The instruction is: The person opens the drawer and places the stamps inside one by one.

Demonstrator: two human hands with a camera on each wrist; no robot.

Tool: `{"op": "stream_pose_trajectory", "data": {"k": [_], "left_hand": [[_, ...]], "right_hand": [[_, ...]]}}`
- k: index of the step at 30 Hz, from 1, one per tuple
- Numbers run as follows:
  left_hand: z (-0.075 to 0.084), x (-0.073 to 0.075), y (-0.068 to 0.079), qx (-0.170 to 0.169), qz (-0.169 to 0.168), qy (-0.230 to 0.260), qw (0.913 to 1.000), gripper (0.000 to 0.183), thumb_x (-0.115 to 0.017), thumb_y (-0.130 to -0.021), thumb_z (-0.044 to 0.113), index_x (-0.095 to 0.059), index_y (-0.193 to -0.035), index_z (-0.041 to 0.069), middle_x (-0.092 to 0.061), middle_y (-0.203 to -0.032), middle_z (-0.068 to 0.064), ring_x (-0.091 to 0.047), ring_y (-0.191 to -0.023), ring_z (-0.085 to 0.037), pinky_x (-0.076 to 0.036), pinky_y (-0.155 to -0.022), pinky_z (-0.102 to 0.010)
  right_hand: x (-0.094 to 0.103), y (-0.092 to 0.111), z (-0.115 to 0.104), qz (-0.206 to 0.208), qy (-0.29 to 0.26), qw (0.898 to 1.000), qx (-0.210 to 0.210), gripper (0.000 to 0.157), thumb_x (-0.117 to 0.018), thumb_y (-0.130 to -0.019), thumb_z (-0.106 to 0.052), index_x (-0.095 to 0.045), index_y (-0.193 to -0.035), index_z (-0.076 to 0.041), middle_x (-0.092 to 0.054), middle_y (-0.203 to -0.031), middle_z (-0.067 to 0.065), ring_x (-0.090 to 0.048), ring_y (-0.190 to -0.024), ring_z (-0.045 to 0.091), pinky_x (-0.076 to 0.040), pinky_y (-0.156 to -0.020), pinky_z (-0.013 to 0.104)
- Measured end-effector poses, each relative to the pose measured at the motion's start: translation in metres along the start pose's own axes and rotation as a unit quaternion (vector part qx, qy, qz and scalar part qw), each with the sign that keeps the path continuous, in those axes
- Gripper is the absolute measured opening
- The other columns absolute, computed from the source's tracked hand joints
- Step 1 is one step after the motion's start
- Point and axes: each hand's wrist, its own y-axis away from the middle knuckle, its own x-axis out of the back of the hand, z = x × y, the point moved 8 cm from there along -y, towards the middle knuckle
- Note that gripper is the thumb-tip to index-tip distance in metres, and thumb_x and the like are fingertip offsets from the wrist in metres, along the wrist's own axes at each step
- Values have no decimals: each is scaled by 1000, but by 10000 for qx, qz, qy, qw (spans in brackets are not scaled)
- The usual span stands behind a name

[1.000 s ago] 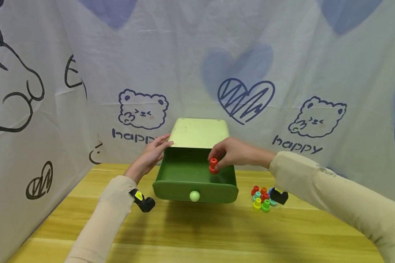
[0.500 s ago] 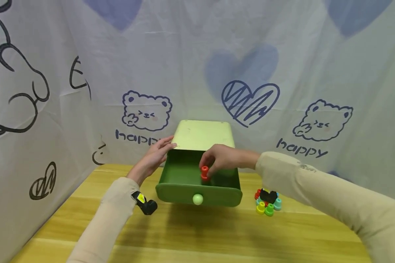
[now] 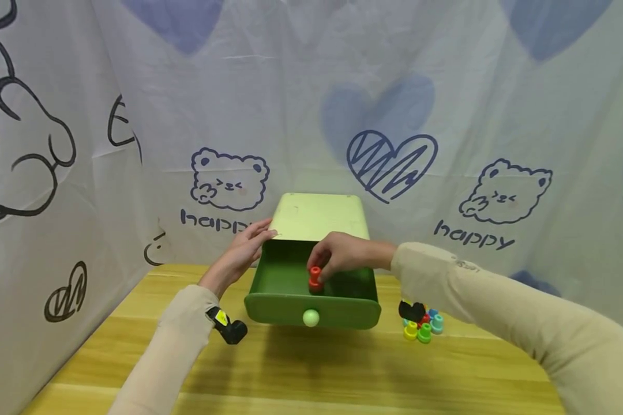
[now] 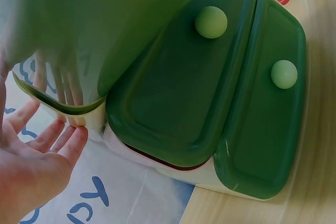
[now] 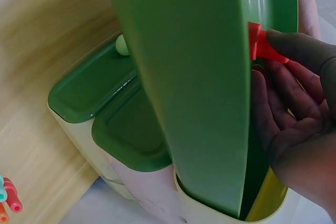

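A small drawer unit [image 3: 319, 216] with a pale yellow-green top stands against the back cloth, its top green drawer [image 3: 270, 308] pulled out. My right hand [image 3: 342, 253] reaches over the drawer's right side and pinches a red peg [image 3: 315, 278], upright and low inside the drawer. Whether the peg touches the drawer floor I cannot tell. In the right wrist view, thumb and fingers hold the red peg [image 5: 268, 45] behind the drawer wall. My left hand [image 3: 240, 252] rests against the unit's upper left front corner; in the left wrist view, its extended fingers [image 4: 71, 142] touch the casing edge.
Several coloured pegs [image 3: 424, 333] lie clustered on the wooden table [image 3: 291, 380], right of the unit, partly behind the right wrist camera. Two lower green drawers [image 4: 173, 87] with round knobs are closed. Printed cloth [image 3: 311, 104] hangs behind and at the left.
My right hand has carried the red peg leftward and down, deeper into the open drawer. My left hand stays at the unit's corner. The head view has shifted slightly.
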Motion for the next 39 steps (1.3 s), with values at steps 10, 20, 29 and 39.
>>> {"op": "stream_pose_trajectory", "data": {"k": [10,20,29,39], "left_hand": [[-2,2,0,-17,72,6,10000,61,-55,-99,27,-30,-152,11,-30,-151,-16,-23,-141,-31,-16,-114,-54],[-1,0,-2,-16,98,-63,9999,62,-55,-98,29,-30,-152,13,-31,-151,-15,-22,-142,-31,-17,-114,-54],[0,4,1,-55,151,-45,9999,63,-55,-98,29,-29,-152,12,-30,-151,-16,-21,-142,-32,-18,-114,-54],[-1,1,0,-34,110,-44,9999,63,-55,-98,29,-29,-152,12,-30,-151,-15,-21,-142,-31,-18,-114,-53]], "right_hand": [[-5,-8,1,77,210,9997,2,24,-75,-81,0,-71,-104,3,-72,-94,7,-67,-88,14,-55,-77,25],[0,-4,2,194,27,9998,-100,32,-75,-80,-1,-69,-111,4,-72,-101,9,-67,-94,16,-54,-81,26],[14,18,-6,581,-502,9970,3,35,-73,-81,2,-67,-114,6,-70,-108,13,-66,-98,21,-55,-81,29],[39,55,-10,1582,-1035,9819,60,22,-70,-86,-3,-67,-106,2,-68,-105,18,-64,-89,23,-56,-80,43]]}}
